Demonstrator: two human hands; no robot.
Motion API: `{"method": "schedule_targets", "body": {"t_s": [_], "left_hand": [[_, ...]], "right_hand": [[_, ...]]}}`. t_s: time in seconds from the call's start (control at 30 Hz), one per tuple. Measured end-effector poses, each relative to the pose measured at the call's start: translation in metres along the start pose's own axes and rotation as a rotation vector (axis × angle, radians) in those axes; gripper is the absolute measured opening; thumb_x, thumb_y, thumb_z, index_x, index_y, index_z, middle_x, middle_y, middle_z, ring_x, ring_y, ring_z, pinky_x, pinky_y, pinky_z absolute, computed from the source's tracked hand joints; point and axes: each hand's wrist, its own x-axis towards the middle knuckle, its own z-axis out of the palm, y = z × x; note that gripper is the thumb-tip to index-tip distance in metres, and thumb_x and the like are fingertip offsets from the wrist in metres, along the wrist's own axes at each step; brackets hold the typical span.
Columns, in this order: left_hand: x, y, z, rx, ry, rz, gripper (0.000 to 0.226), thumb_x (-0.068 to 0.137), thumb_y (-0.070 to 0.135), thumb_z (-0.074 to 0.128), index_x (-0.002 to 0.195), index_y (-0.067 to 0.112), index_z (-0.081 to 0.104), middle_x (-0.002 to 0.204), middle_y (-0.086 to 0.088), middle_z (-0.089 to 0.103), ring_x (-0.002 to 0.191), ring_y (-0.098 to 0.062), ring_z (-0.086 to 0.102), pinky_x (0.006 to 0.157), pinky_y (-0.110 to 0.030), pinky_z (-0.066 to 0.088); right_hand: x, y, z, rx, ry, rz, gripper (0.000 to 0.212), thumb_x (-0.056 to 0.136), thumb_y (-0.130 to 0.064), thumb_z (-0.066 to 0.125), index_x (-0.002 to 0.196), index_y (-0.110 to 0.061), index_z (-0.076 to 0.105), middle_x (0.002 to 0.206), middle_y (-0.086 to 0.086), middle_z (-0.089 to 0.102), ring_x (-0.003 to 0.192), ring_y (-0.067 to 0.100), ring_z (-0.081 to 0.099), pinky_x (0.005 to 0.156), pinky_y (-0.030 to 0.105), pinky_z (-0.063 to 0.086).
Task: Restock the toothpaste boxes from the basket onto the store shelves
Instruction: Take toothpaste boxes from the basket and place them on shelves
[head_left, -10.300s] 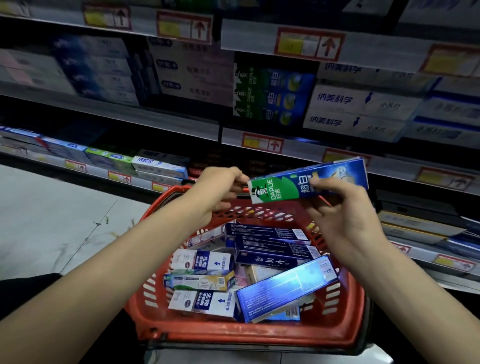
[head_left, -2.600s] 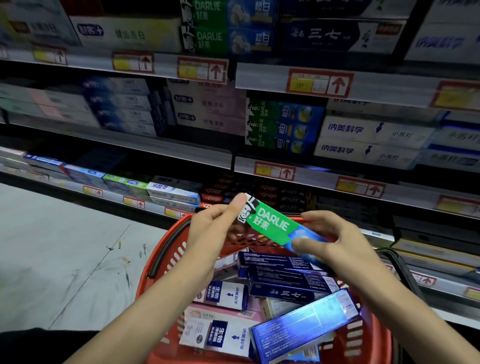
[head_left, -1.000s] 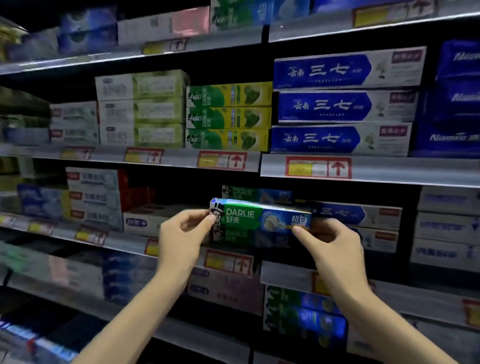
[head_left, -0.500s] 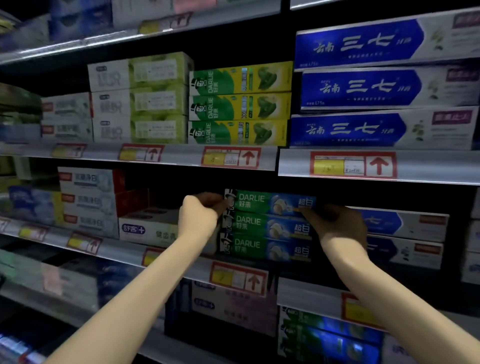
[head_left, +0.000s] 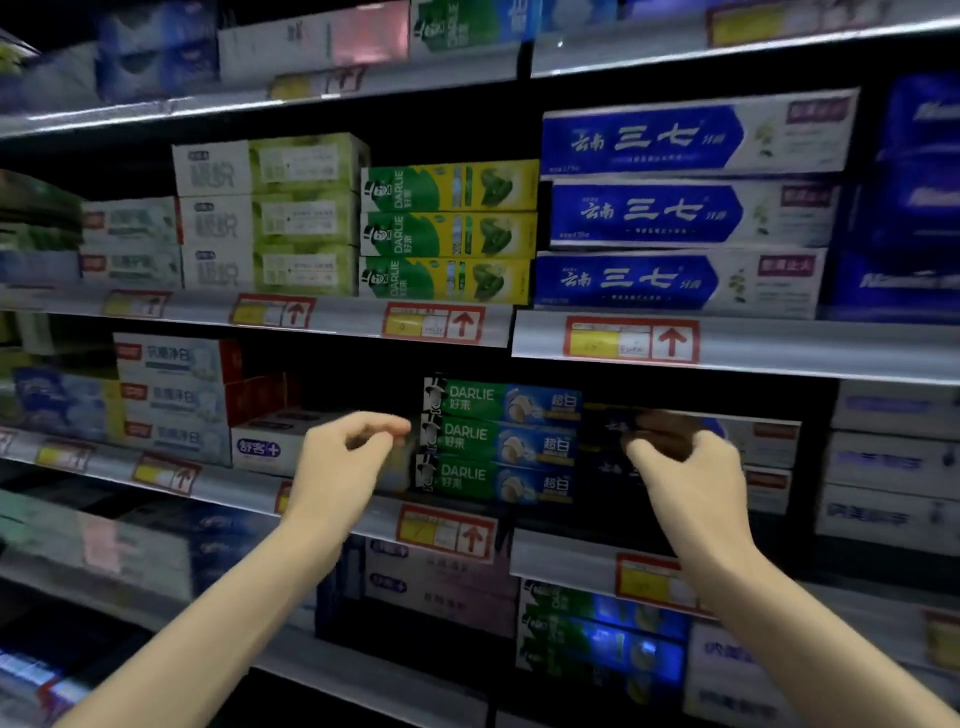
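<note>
A green-and-blue Darlie toothpaste box (head_left: 501, 402) lies on top of a stack of three matching boxes on the middle shelf (head_left: 322, 506). My left hand (head_left: 343, 462) hovers just left of the stack, fingers loosely curled, holding nothing. My right hand (head_left: 680, 467) hovers just right of the stack, fingers loosely curled and empty, apart from the boxes. The basket is out of view.
Green-and-yellow Darlie boxes (head_left: 449, 234) and blue-and-white boxes (head_left: 675, 208) fill the shelf above. A white box (head_left: 270, 441) lies left of the stack, with red-and-white boxes (head_left: 176, 395) beyond. More boxes (head_left: 597, 639) sit on the lower shelf. Price tags (head_left: 444, 530) line the shelf edges.
Both hands set the Darlie box on top of the stack, let go of its ends and have drawn back a little toward me.
</note>
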Motion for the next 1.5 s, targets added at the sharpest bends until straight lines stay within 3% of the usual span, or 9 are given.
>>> {"method": "schedule_targets", "body": {"t_s": [0.13, 0.43, 0.67, 0.87, 1.1, 1.2, 1.5], "left_hand": [[-0.057, 0.018, -0.007, -0.102, -0.08, -0.185, 0.03, 0.104, 0.007, 0.057, 0.098, 0.024, 0.081, 0.093, 0.005, 0.08, 0.088, -0.016, 0.068, 0.069, -0.029, 0.046], [-0.167, 0.044, -0.003, -0.283, -0.233, -0.457, 0.027, 0.104, 0.013, 0.059, 0.098, 0.022, 0.084, 0.1, -0.005, 0.081, 0.096, -0.025, 0.071, 0.077, -0.035, 0.047], [-0.215, 0.052, 0.016, -0.33, -0.321, -0.457, 0.023, 0.104, 0.013, 0.059, 0.107, 0.018, 0.081, 0.102, -0.007, 0.08, 0.09, -0.021, 0.072, 0.079, -0.036, 0.05], [-0.244, 0.019, 0.029, -0.248, -0.426, -0.469, 0.024, 0.103, 0.014, 0.059, 0.102, 0.022, 0.082, 0.102, -0.008, 0.08, 0.088, -0.018, 0.071, 0.076, -0.033, 0.049], [-0.257, -0.028, 0.038, -0.164, -0.433, -0.512, 0.023, 0.102, 0.01, 0.06, 0.101, 0.02, 0.081, 0.102, -0.008, 0.08, 0.084, -0.016, 0.071, 0.071, -0.031, 0.05], [-0.255, -0.036, 0.044, -0.148, -0.475, -0.509, 0.023, 0.1, 0.009, 0.061, 0.098, 0.021, 0.081, 0.095, -0.004, 0.08, 0.077, -0.013, 0.069, 0.07, -0.027, 0.046], [-0.272, -0.06, 0.062, 0.127, -0.769, -0.547, 0.021, 0.1, 0.013, 0.059, 0.103, 0.019, 0.079, 0.095, -0.004, 0.08, 0.077, -0.011, 0.069, 0.067, -0.024, 0.047]], "right_hand": [[-0.039, -0.014, -0.042, 0.033, -0.067, -0.008, 0.014, 0.095, -0.021, 0.073, 0.108, -0.027, 0.072, 0.1, -0.008, 0.073, 0.095, 0.006, 0.067, 0.078, 0.023, 0.049], [-0.125, -0.024, -0.133, 0.053, -0.229, 0.067, 0.016, 0.097, -0.022, 0.071, 0.103, -0.036, 0.074, 0.095, -0.025, 0.074, 0.09, -0.008, 0.067, 0.079, 0.017, 0.05], [-0.16, -0.017, -0.172, 0.034, -0.223, 0.102, 0.012, 0.098, -0.026, 0.07, 0.105, -0.035, 0.073, 0.093, -0.027, 0.072, 0.086, -0.006, 0.067, 0.076, 0.019, 0.05], [-0.184, 0.01, -0.188, -0.011, -0.245, 0.126, 0.013, 0.098, -0.023, 0.071, 0.105, -0.033, 0.073, 0.094, -0.022, 0.073, 0.088, -0.001, 0.068, 0.07, 0.017, 0.055], [-0.196, 0.055, -0.181, -0.085, -0.295, 0.162, 0.013, 0.096, -0.021, 0.073, 0.106, -0.029, 0.074, 0.1, -0.004, 0.075, 0.096, 0.009, 0.07, 0.084, 0.027, 0.055], [-0.198, 0.078, -0.173, -0.141, -0.305, 0.166, 0.014, 0.096, -0.018, 0.073, 0.109, -0.023, 0.075, 0.096, 0.002, 0.076, 0.089, 0.013, 0.07, 0.077, 0.028, 0.051], [-0.215, 0.123, -0.147, -0.439, -0.639, 0.228, 0.015, 0.09, -0.022, 0.076, 0.105, -0.022, 0.077, 0.086, -0.005, 0.076, 0.083, 0.009, 0.069, 0.082, 0.027, 0.051]]}}
